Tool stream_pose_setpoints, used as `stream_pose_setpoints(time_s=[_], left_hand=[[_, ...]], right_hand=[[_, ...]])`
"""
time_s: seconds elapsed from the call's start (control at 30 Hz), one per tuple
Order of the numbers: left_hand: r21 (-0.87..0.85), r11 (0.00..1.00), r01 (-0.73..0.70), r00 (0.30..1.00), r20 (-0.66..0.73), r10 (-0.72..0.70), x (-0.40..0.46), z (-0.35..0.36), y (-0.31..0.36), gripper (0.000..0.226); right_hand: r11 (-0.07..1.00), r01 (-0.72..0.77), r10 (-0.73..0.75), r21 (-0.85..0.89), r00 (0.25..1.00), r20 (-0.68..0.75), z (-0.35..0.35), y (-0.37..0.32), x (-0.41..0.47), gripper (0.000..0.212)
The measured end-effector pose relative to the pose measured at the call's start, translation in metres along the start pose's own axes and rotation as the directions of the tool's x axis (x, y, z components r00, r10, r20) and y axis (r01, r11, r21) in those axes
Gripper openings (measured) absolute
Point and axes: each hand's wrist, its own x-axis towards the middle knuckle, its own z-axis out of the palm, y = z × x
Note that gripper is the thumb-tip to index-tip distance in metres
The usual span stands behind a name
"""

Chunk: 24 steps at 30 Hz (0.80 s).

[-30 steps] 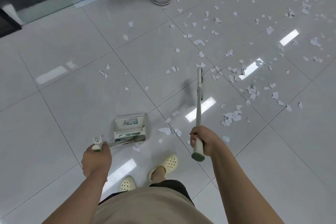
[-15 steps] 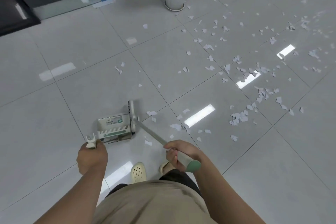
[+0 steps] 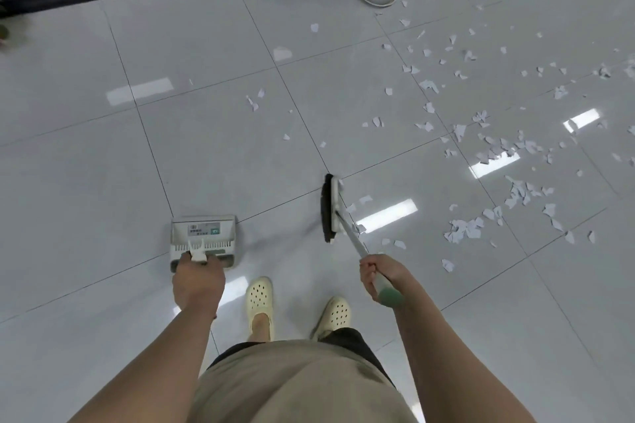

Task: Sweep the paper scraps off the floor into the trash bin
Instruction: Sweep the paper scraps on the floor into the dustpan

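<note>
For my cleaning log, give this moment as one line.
left hand: holds dustpan | right hand: grips broom | scraps: on floor

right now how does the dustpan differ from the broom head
The dustpan is a pale, boxy tray with a printed label; the broom head is a narrow strip with dark bristles. The dustpan sits by the left hand, which grips its handle; the broom head lies out at the end of a long pole held by the right hand. Scraps lie beside the broom head, none by the dustpan. Both are down at the floor.
</note>
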Motion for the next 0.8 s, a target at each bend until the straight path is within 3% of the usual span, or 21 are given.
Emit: stream_pose_setpoints(time_s=[0.13,0.33,0.47,0.6,0.67,0.8], left_hand=[[-0.046,0.999,-0.007,0.999,-0.038,0.006,-0.029,0.013,0.0,0.023],[-0.056,0.995,-0.08,0.997,0.004,0.08,-0.076,0.059,0.012,0.015],[-0.06,0.989,-0.134,0.991,0.016,0.135,-0.094,0.084,0.034,0.016],[-0.08,0.988,-0.134,0.991,0.01,0.135,-0.113,0.11,0.055,0.018],[-0.099,0.987,-0.128,0.992,0.007,0.129,-0.123,0.119,0.065,0.018],[-0.15,0.983,-0.102,0.994,-0.042,0.097,-0.128,0.122,0.067,0.018]], right_hand=[[0.983,0.182,-0.184,-0.036,0.979,-0.092,-0.014,-0.036,-0.004,0.017],[0.94,0.322,-0.329,-0.116,0.943,-0.047,-0.033,-0.052,-0.053,0.006],[0.948,0.305,-0.303,-0.087,0.952,0.036,-0.057,-0.026,-0.079,0.009],[0.981,0.187,-0.192,0.044,0.965,0.179,-0.087,-0.011,-0.097,0.012],[0.99,0.138,-0.128,-0.029,0.963,0.238,-0.105,-0.009,-0.097,0.017],[0.957,0.147,-0.095,-0.25,0.973,0.209,-0.129,-0.002,-0.074,0.013]])
